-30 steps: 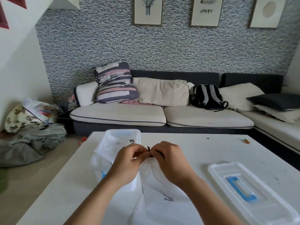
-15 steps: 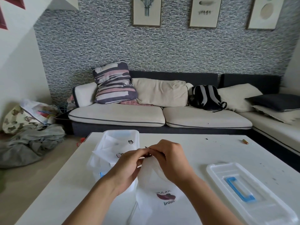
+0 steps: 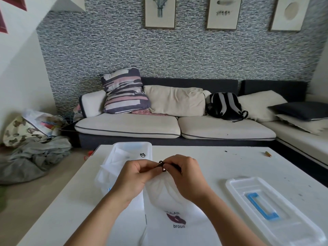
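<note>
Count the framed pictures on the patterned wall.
3: left picture above the beige cushion, middle picture above the backpack, right picture towards the right corner. None seems hidden.

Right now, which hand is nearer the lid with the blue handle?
Right. The right hand is left of the lid; the left hand sits farther left, beyond it.

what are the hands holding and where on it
The left hand and right hand both pinch the white bag at its gathered top, where a small dark tie sits.
</note>
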Demonstrator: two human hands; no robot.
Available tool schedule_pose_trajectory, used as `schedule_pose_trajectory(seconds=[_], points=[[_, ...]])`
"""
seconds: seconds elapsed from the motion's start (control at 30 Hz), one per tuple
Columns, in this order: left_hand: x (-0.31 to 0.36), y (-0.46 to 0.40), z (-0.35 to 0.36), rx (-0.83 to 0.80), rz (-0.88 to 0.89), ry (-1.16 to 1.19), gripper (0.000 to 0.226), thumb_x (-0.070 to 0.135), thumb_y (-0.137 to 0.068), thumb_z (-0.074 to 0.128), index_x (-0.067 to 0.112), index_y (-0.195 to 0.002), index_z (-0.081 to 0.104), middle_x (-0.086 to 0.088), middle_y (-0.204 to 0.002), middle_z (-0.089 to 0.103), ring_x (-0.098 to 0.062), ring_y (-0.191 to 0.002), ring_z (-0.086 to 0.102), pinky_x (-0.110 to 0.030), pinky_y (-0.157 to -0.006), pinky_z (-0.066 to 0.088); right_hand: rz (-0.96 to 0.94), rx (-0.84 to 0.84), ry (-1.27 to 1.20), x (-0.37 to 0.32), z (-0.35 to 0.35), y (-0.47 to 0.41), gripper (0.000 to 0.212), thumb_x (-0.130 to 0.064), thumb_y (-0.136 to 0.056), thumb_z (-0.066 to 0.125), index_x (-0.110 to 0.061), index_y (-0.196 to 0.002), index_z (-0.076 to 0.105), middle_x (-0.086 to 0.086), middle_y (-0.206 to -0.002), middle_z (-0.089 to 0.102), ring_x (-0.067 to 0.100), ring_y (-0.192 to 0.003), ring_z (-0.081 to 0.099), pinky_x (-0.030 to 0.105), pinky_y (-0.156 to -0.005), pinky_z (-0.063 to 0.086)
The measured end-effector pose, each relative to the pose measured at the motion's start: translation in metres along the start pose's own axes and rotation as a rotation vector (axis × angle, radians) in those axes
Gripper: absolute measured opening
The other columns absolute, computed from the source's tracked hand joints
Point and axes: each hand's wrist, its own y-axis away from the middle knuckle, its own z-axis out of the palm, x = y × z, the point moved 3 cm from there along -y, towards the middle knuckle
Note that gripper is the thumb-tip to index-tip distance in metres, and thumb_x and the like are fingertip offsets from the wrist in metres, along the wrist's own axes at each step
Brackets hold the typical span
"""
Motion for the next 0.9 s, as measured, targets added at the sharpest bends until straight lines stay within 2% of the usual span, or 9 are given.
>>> schedule_pose_trajectory(seconds=[0.1,0.2,0.33,0.5,0.57,0.63,0.67,0.8,0.9], points=[[0.002,0.001,0.000,0.025,0.005,-0.056,0.012,0.005,-0.082,0.077,0.012,-0.092,0.078,-0.005,-0.088,0.079,-0.018,-0.088,0.075,-0.029,-0.087,0.057,-0.033,-0.020,0.080,0.000,0.001,-0.001,0.018,-0.009,-0.095,0.060,-0.015,-0.090,0.077,-0.004,-0.082,0.070,0.011,-0.079,0.061,0.018,-0.070,0.044],[0.002,-0.001,-0.006,0.026,-0.010,-0.164,0.026,0.003,-0.080,0.080,0.018,-0.101,0.073,-0.005,-0.083,0.078,-0.018,-0.081,0.075,-0.026,-0.079,0.057,-0.062,-0.033,0.144,0.002,0.002,0.000,0.019,-0.008,-0.095,0.058,-0.011,-0.090,0.076,0.002,-0.083,0.070,0.015,-0.078,0.060,0.026,-0.073,0.046],[0.003,-0.002,-0.014,0.006,0.033,-0.372,0.030,0.002,-0.080,0.079,0.022,-0.099,0.069,0.001,-0.077,0.078,-0.013,-0.077,0.075,-0.030,-0.078,0.057,-0.097,-0.044,0.201,0.004,0.003,-0.001,0.018,-0.008,-0.095,0.058,-0.010,-0.088,0.075,0.003,-0.081,0.066,0.015,-0.074,0.058,0.028,-0.070,0.045],[0.006,0.000,-0.012,0.028,0.071,-0.369,0.025,0.011,-0.071,0.072,0.027,-0.090,0.075,0.002,-0.075,0.074,-0.012,-0.070,0.068,-0.033,-0.072,0.054,-0.089,-0.054,0.165,0.002,0.002,-0.001,0.017,-0.010,-0.095,0.060,-0.012,-0.090,0.076,0.001,-0.081,0.066,0.015,-0.077,0.057,0.019,-0.068,0.042],[0.005,0.001,-0.008,0.060,0.103,-0.440,0.021,0.006,-0.077,0.068,0.024,-0.084,0.078,0.010,-0.068,0.072,-0.003,-0.060,0.064,-0.023,-0.058,0.052,-0.094,-0.064,0.172,0.001,0.005,-0.001,0.017,-0.009,-0.095,0.059,-0.010,-0.088,0.075,0.002,-0.080,0.066,0.016,-0.076,0.056,0.023,-0.069,0.043],[0.006,0.003,-0.005,0.118,0.134,-0.499,0.020,0.004,-0.080,0.066,0.020,-0.079,0.079,0.016,-0.058,0.068,0.002,-0.050,0.058,-0.011,-0.045,0.040,-0.092,-0.058,0.174,0.001,0.006,-0.001,0.017,-0.009,-0.095,0.059,-0.010,-0.088,0.075,0.002,-0.080,0.066,0.015,-0.076,0.056,0.026,-0.070,0.044],[0.006,0.004,-0.004,0.144,0.157,-0.513,0.020,0.005,-0.081,0.067,0.021,-0.078,0.079,0.017,-0.058,0.068,0.003,-0.051,0.059,-0.010,-0.046,0.039,-0.088,-0.050,0.170,0.002,0.006,-0.001,0.017,-0.009,-0.095,0.059,-0.011,-0.088,0.075,0.001,-0.080,0.066,0.016,-0.076,0.057,0.026,-0.070,0.044],[0.005,0.004,-0.004,0.231,0.248,-0.518,0.022,0.009,-0.084,0.069,0.028,-0.081,0.079,0.020,-0.072,0.073,0.002,-0.073,0.068,-0.009,-0.063,0.045,-0.054,-0.035,0.143,0.004,0.004,-0.002,0.020,-0.010,-0.097,0.057,-0.010,-0.086,0.074,0.002,-0.080,0.067,0.017,-0.076,0.057,0.029,-0.071,0.045],[0.006,0.003,-0.001,0.276,0.180,-0.333,0.020,0.012,-0.090,0.065,0.025,-0.082,0.077,0.019,-0.075,0.072,0.004,-0.075,0.065,-0.007,-0.064,0.044,-0.040,-0.011,0.124,0.004,0.002,-0.001,0.021,-0.010,-0.097,0.057,-0.012,-0.087,0.075,0.001,-0.079,0.066,0.015,-0.074,0.057,0.025,-0.070,0.045]])
